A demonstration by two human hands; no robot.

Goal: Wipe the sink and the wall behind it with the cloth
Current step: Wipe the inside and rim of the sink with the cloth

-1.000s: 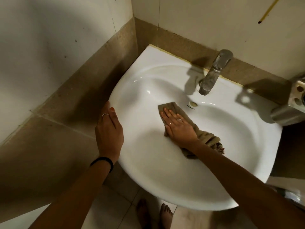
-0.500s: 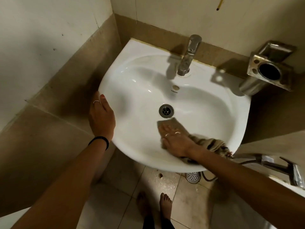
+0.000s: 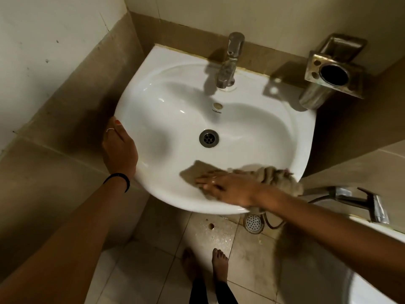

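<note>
A white wall-mounted sink [image 3: 166,102] fills the middle of the view, with a metal drain [image 3: 208,138] at its bottom and a chrome tap [image 3: 230,62] at the back. My right hand [image 3: 228,187] lies flat on a beige cloth [image 3: 274,175], pressing it against the basin's near inner slope close to the front rim. The cloth bunches up toward the right rim. My left hand [image 3: 119,150] rests on the sink's left rim, fingers curled over the edge. The tiled wall [image 3: 274,16] rises behind the tap.
A steel holder [image 3: 333,71] is fixed to the wall at the right of the sink. A hand sprayer and hose [image 3: 350,196] sit lower right. A side wall [image 3: 54,51] stands close on the left. Bare feet [image 3: 219,264] stand on wet floor tiles near a floor drain [image 3: 253,222].
My right hand has slid the cloth from near the tap, down past the drain, to the front slope of the basin. The view has shifted back and up. My left hand stays on the rim.
</note>
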